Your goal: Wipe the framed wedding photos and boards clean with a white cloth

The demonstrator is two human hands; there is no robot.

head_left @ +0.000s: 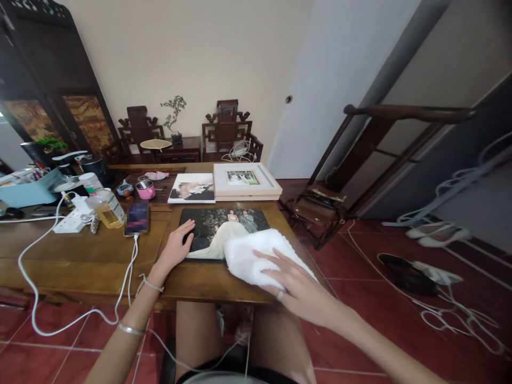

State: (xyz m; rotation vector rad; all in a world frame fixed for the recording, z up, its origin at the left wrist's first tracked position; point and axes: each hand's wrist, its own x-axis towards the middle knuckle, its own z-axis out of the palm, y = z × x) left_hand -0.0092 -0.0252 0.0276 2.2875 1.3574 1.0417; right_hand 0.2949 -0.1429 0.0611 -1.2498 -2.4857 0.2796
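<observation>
Right fingers (269,258) spread over a white cloth (245,257), left fingers (186,227) nearly together on the photo panel (224,229).

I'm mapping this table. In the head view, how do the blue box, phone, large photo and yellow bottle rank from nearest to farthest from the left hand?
From the left hand:
1. Large photo: touched by it.
2. Phone: to its left.
3. Yellow bottle: left of the phone.
4. Blue box: far left.
</observation>
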